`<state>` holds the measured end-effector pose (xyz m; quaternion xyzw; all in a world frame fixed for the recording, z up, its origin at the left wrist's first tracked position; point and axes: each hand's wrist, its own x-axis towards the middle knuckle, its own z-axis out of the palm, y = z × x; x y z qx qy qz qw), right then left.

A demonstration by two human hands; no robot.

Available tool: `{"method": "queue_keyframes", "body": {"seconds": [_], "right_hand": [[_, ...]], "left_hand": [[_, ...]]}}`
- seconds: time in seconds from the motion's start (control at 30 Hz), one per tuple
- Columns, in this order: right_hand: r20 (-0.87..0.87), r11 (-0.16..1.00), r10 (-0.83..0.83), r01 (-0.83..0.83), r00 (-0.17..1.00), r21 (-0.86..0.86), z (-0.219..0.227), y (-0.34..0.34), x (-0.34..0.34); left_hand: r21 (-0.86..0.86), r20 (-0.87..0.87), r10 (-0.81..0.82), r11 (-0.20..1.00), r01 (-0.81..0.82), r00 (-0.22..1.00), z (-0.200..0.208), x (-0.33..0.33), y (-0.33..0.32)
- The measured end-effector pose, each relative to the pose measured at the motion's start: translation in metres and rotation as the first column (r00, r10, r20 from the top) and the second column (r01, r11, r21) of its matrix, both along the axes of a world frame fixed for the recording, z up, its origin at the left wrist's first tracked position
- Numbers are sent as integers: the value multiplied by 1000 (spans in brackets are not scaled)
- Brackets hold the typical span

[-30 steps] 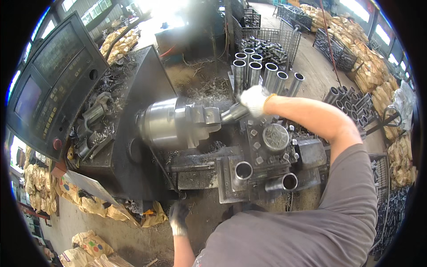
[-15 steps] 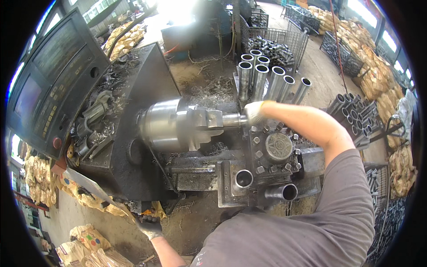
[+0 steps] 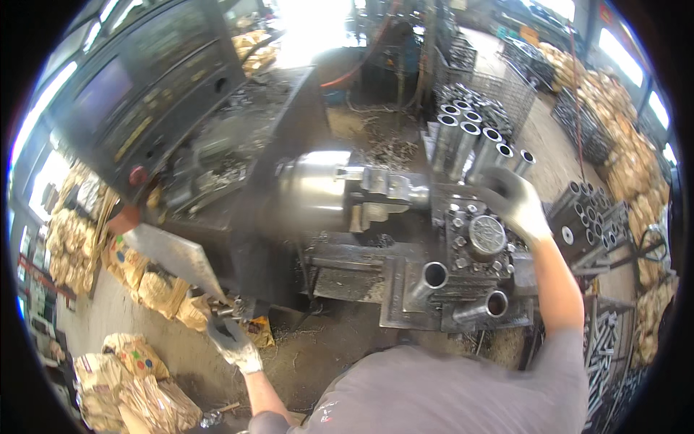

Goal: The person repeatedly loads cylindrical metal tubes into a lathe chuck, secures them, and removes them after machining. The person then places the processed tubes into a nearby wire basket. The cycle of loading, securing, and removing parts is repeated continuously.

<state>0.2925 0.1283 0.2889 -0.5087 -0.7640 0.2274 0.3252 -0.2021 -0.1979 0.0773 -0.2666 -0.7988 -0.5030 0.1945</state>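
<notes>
The gloved right hand [image 3: 512,201], blurred, is beside the bolted block [image 3: 487,235]; the gloved left hand [image 3: 233,344] is near a metal sheet [image 3: 177,259]. Whether the hands are spread or closed cannot be told. A short tube [image 3: 418,189] sits in the round clamp [image 3: 318,189]; upright pipes [image 3: 463,153] stand beyond.

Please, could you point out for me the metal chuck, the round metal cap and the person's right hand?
Metal chuck [image 3: 319,192]: head view, shiny cylindrical body.
Round metal cap [image 3: 487,235]: head view, top face.
Right hand [image 3: 516,204]: head view, middle of the glove.
</notes>
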Motion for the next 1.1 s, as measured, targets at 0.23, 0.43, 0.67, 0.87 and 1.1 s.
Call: {"method": "queue_keyframes", "body": {"seconds": [0.23, 0.43, 0.67, 0.87, 1.1], "right_hand": [[-563, 949, -258, 317, 785, 7, -26, -172, 59], [-491, 939, -306, 343, 816, -15, -46, -243, 76], [-588, 892, -446, 393, 675, -224, -106, -255, 122], [-367, 960, -205, 114, 907, -254, -146, -209, 126], [23, 977, 56, -50, 998, -206, -175, -184, 38]], "left_hand": [[-348, -487, -239, 935, 64, 840, 252, -71, 162], [-724, -221, -156, 688, -55, 963, 283, -166, 245], [-175, -358, -740, 652, 738, 569, 167, 106, 94], [-557, 641, -370, 379, 739, 673, -102, 198, -105], [-559, 740, -47, 514, 651, 671, -108, 259, -242]]}}
